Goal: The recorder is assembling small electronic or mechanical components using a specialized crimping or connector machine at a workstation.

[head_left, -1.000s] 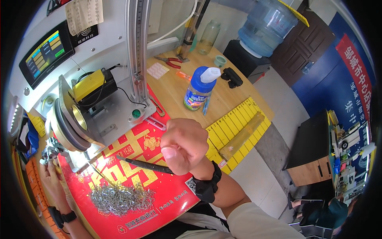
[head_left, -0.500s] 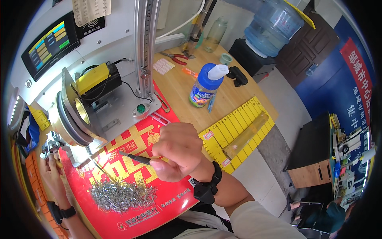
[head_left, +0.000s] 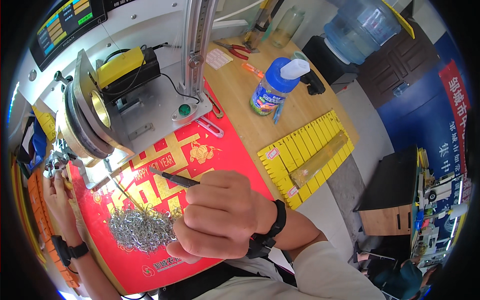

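My right hand [head_left: 220, 215] is closed in a fist over the red mat. A slim dark tool [head_left: 177, 178] with a narrow pale tip sticks out of it, pointing left; its rear end is hidden in the fist. A tangled heap of silvery metal shavings [head_left: 137, 229] lies just left of that hand. On the far left, the fingers of my left hand [head_left: 60, 202] close on a small grey metal fixture [head_left: 57, 159] beside the machine's round metal wheel [head_left: 75, 122]. Bright light falls under the wheel, near a thin rod [head_left: 120, 187] that slants down to the shavings.
The red printed mat [head_left: 235, 160] lies on a wooden table. Beyond it stand a blue-capped jar [head_left: 272, 87], yellow marked strips [head_left: 285, 172], a pink-handled tool [head_left: 209, 127] and red-handled pliers [head_left: 235, 49]. A vertical metal column [head_left: 195, 50] rises from the machine. Orange strips [head_left: 42, 215] line the left side.
My right fist has turned over, back of the hand up, and sits a little lower. The dark tool still points left. My left hand remains at the fixture; the whole view has shifted slightly.
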Demonstrator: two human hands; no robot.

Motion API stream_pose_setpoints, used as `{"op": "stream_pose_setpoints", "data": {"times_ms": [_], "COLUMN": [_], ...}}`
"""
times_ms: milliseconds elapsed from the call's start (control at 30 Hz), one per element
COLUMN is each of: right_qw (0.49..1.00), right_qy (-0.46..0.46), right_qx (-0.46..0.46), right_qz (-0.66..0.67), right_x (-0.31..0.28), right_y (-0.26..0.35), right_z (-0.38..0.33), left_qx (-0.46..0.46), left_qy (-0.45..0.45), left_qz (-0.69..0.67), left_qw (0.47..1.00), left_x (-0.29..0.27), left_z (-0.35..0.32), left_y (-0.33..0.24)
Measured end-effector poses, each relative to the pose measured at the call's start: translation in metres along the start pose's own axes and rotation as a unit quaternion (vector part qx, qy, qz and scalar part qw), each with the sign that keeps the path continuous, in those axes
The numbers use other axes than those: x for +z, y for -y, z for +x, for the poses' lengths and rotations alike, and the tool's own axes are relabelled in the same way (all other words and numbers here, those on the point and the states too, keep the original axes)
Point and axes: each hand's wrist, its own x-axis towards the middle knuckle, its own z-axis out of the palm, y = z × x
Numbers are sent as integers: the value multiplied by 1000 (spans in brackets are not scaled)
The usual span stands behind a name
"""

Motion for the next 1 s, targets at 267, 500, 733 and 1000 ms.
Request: {"op": "stream_pose_setpoints", "data": {"times_ms": [267,500,733,1000], "right_qw": [1000,1000,996,865], "right_qy": [-19,-31,68,316], "right_qx": [-1,-1,56,390], "right_qz": [-1,3,27,-14], "right_x": [4,6,-2,-52], "right_y": [0,-6,-12,27], "right_z": [0,4,8,-56], "left_qx": [-14,-23,-73,46], "left_qy": [7,23,-22,39], "left_qz": [-7,-15,-38,-33], "left_qw": [1000,999,996,998], "left_x": [-5,-10,2,-48], "left_z": [2,9,-3,23], "left_y": [8,17,-38,-107]}}
